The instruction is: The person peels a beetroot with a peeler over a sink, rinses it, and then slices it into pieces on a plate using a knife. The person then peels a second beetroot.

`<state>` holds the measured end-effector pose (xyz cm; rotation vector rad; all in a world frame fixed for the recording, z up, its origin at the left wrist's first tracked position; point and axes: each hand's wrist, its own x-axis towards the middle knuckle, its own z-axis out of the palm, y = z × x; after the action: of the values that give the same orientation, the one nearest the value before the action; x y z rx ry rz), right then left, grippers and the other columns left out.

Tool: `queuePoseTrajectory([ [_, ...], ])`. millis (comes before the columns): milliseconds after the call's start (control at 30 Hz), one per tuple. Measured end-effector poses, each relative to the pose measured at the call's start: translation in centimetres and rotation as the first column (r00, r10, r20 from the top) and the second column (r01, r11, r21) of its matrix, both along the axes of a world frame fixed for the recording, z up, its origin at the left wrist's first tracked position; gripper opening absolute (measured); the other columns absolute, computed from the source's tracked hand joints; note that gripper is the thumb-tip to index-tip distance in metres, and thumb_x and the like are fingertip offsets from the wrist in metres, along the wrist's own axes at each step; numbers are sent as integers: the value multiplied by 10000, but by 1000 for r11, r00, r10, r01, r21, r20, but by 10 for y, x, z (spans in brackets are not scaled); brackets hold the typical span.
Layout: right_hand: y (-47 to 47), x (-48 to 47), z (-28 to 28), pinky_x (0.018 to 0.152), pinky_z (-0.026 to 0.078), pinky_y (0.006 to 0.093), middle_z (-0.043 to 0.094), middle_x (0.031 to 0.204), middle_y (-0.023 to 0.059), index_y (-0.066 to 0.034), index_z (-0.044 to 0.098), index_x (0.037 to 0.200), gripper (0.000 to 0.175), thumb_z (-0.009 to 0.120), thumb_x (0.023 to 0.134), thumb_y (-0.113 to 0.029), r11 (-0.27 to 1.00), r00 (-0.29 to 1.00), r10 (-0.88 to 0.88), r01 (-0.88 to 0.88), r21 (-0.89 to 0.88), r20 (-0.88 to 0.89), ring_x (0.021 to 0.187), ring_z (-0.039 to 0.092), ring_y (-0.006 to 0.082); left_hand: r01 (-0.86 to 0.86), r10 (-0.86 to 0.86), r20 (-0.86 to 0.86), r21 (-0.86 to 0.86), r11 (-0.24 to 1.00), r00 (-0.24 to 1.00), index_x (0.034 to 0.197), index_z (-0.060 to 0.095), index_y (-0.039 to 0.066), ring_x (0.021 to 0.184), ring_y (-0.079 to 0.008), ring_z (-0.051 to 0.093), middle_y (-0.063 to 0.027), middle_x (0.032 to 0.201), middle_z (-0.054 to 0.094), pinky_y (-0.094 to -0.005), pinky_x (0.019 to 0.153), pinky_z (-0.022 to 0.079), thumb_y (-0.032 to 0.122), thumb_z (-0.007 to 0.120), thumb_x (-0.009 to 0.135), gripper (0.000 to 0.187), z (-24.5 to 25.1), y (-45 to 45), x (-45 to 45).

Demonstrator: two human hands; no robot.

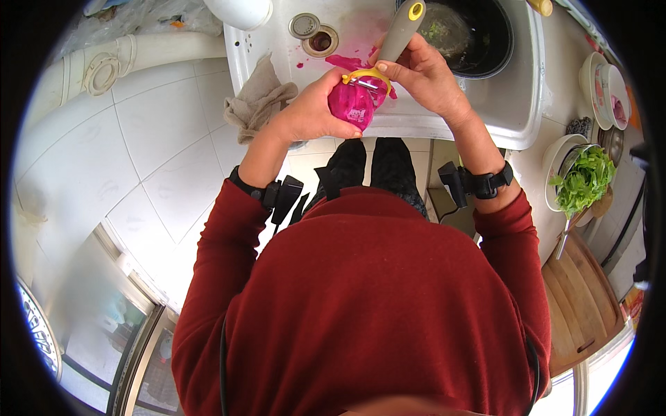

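My left hand (pixel 317 112) grips a bright magenta, peeled-looking round fruit or vegetable (pixel 351 106) over the front rim of the white sink (pixel 437 122). In my right hand (pixel 429 78) is a Y-shaped peeler (pixel 399 34) with a grey handle and a yellow head. Its metal blade lies against the top of the magenta piece, and the handle points up and away from me. Magenta peelings (pixel 346 62) lie in the sink just behind my hands. Part of the piece's right side is hidden by the peeler head.
A drain (pixel 320 41) with its strainer lid (pixel 304 26) beside it and a black pot (pixel 502 44) are in the sink. A beige cloth (pixel 263 99) hangs over the left rim. To the right stand bowls (pixel 593 93), leafy greens (pixel 585 179) and a wooden cutting board (pixel 580 307).
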<state>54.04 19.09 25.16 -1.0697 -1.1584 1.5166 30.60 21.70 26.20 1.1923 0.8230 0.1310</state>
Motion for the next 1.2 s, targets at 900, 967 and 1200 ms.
queuePoseTrajectory([
  [900, -12, 0, 5, 786, 477, 259, 673, 1033, 49, -71, 532, 1210, 280, 627, 952, -122, 958, 959, -272, 260, -124, -85, 932, 596, 108, -248, 529, 324, -618, 746, 784, 1471, 318, 111, 1255, -446, 505, -169, 1403, 456, -548, 974, 497, 3, 748, 688, 899, -13, -11, -3],
  [967, -15, -2, 5, 782, 474, 257, 672, 1033, 50, -71, 532, 1209, 277, 625, 952, -116, 953, 954, -292, 284, -107, -69, 929, 591, 106, -240, 641, 314, -742, 626, 701, 1479, 307, 104, 1276, -439, 484, -150, 1429, 433, -555, 991, 481, 7, 739, 697, 898, -12, -12, -6],
  [1200, -19, 1, 9, 781, 465, 245, 669, 1054, 59, -76, 535, 1208, 275, 626, 952, -120, 951, 943, -300, 284, -123, -145, 927, 586, 101, -139, 457, 398, -614, 777, 795, 1480, 304, 121, 1318, -279, 450, -117, 1422, 416, -504, 1053, 437, -25, 689, 746, 841, -12, -8, -16],
])
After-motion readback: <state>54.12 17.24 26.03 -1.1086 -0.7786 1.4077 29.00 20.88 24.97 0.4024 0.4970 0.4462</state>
